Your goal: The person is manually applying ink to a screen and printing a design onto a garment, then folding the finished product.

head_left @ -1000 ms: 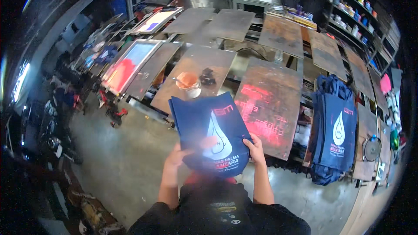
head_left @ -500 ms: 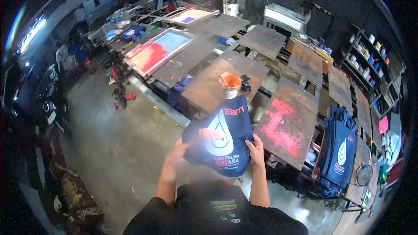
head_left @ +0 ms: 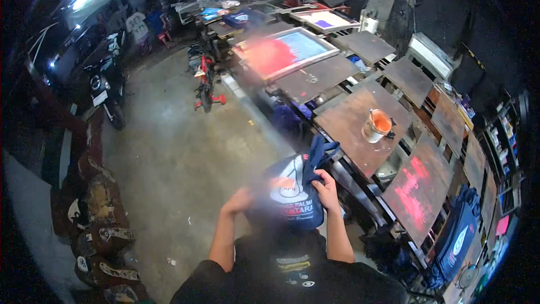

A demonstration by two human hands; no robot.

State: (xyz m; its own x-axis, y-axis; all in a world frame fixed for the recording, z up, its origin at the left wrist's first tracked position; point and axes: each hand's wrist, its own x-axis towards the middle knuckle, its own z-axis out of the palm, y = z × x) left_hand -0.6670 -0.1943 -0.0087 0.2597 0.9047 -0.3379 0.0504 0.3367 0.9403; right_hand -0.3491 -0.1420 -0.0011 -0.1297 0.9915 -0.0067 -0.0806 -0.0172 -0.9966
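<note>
A navy fabric bag with a white drop emblem hangs between my two hands at the lower centre, its handles sticking up at its top right. My right hand pinches it at the right side, by the handles. My left hand is on the bag's left side; its fingers are partly veiled by a blurry haze. Beyond the bag, a pot of orange ink stands on a brown platen, with dark scraps beside it.
Rows of platens fill the right, with a framed screen, a pink-stained platen and stacked navy bags. Concrete floor runs leftward to a motorcycle, small red bicycle, white plastic chair and brown clutter.
My view has swung left, showing more floor and the motorcycle, while the platens shift rightward. The bag I hold has bunched up, its handles now raised above my right hand.
</note>
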